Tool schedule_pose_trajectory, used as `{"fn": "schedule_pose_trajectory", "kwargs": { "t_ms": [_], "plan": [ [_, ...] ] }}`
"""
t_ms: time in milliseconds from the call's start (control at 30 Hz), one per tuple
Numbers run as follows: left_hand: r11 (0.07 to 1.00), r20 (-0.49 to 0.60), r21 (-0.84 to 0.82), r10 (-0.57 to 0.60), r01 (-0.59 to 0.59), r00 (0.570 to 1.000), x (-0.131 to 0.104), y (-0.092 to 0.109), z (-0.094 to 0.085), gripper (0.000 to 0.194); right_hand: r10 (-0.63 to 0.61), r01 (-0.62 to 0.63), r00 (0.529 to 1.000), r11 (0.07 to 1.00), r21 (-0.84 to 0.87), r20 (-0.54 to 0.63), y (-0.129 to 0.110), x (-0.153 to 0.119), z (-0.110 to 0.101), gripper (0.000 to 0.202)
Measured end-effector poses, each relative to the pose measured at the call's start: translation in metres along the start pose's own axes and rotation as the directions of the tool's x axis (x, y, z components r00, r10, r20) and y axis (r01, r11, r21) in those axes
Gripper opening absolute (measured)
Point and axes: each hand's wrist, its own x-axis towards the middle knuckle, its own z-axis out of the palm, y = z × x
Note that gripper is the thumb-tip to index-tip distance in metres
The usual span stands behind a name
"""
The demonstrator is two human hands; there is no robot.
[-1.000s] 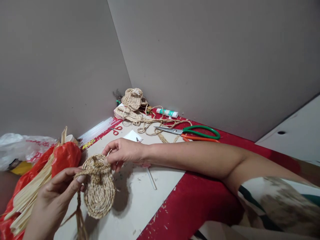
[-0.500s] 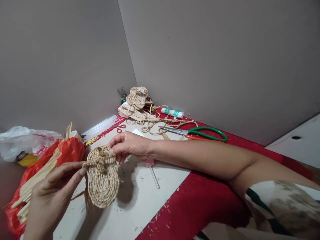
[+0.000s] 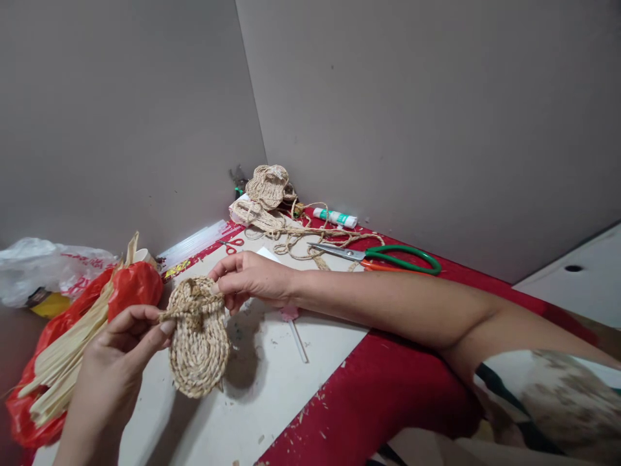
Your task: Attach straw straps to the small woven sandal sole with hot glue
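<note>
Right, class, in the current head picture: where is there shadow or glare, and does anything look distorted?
Head view: a soft shadow lies on the pale board, just right of the woven straw slipper; head view: whitish sheen on the clear plastic packaging; head view: the right arm seems stretched, perhaps by a wide lens.

rough matt braided fibre on sole-shaped piece (image 3: 200, 356), red bag (image 3: 136, 290) glossy crinkled plastic, pale husks (image 3: 72, 357) dry, papery, scissor blades (image 3: 339, 251) smooth metal, grey wall (image 3: 412, 116) matt
</note>
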Motion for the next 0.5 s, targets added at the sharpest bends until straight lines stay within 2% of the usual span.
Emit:
{"fn": "schedule_pose_trajectory", "kwargs": {
  "t_ms": [67, 200, 333, 433, 500],
  "plan": [
    [0.999, -0.039, -0.053, -0.006, 0.004, 0.999, -0.002, 0.001, 0.006, 0.037, -0.018, 0.018, 0.999, 1.000, -0.004, -0.028, -0.001, -0.002, 0.002, 0.013],
    [0.996, -0.147, -0.072, 0.042, -0.053, 0.988, -0.004, -0.001, 0.009, 0.038, -0.146, 0.145, 0.986, 0.989, -0.015, -0.079, 0.001, -0.004, 0.005, 0.014],
    [0.993, -0.272, -0.045, 0.096, -0.113, 0.957, -0.008, -0.003, 0.007, 0.035, -0.241, 0.235, 0.965, 0.970, -0.067, -0.100, 0.005, -0.004, 0.008, 0.003],
    [0.991, -0.307, -0.021, 0.116, -0.129, 0.945, -0.011, -0.003, 0.009, 0.032, -0.329, 0.310, 0.939, 0.936, -0.164, -0.102, 0.009, -0.005, 0.010, 0.016],
    [0.981, -0.323, 0.073, 0.191, -0.177, 0.927, -0.013, -0.003, 0.011, 0.030, -0.419, 0.378, 0.902, 0.883, -0.278, -0.102, 0.012, -0.006, 0.010, 0.025]
  ]
}}
